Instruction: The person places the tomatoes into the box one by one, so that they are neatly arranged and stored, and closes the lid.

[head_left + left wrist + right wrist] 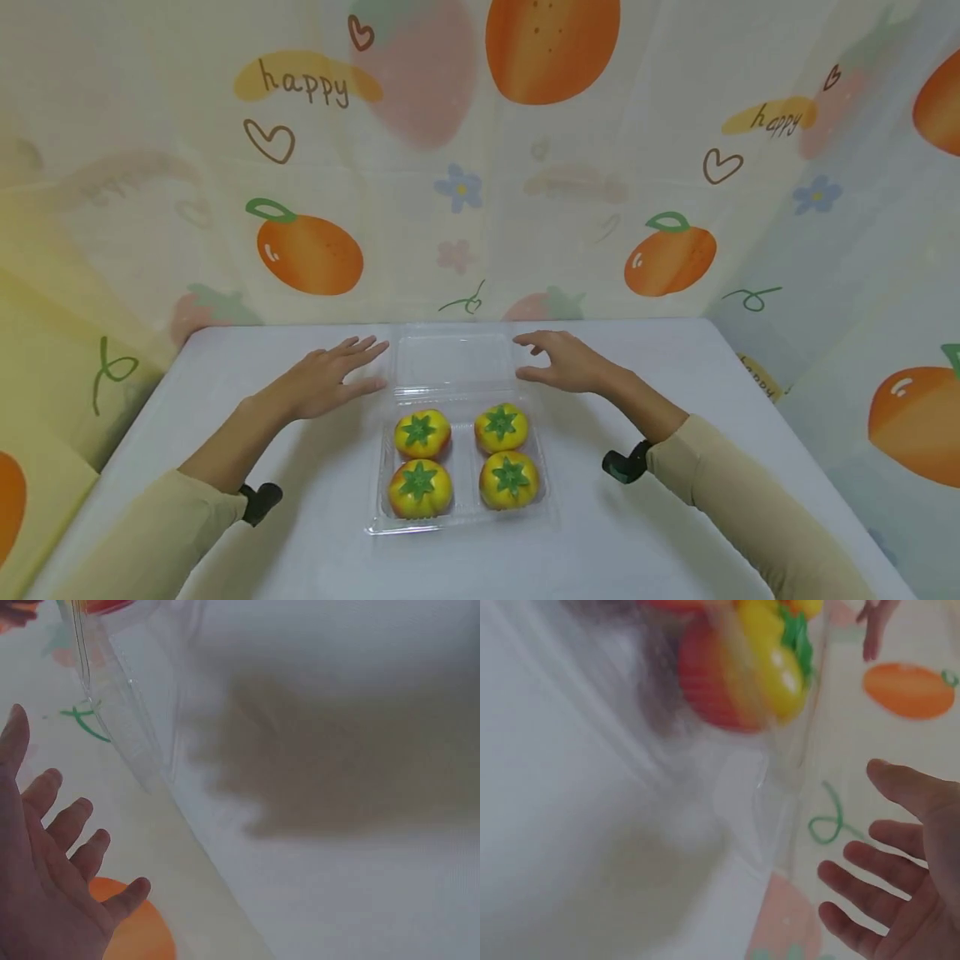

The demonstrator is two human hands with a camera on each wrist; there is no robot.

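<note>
A clear plastic clamshell box (pixel 465 518) lies unfolded on the white table, its lid (pixel 452 360) laid back toward the wall. In its base sit several round yellow-and-red fruits, tomato-like, with green star-shaped leaf tops; the front left fruit (pixel 420 490) and back right fruit (pixel 501 427) are among them. My left hand (pixel 330 379) hovers left of the lid with fingers spread and nothing held. On the lid's other side my right hand (pixel 566 360) is likewise empty, fingers loosely extended toward it. Both wrist views show the hands apart from the box, fingers relaxed.
The white tablecloth (pixel 300 533) reaches back to a fruit-printed curtain (pixel 540 250) hanging behind and along both sides. Each sleeve cuff has a dark wrist camera, the left camera (pixel 261 502) and right camera (pixel 626 463), held above the table.
</note>
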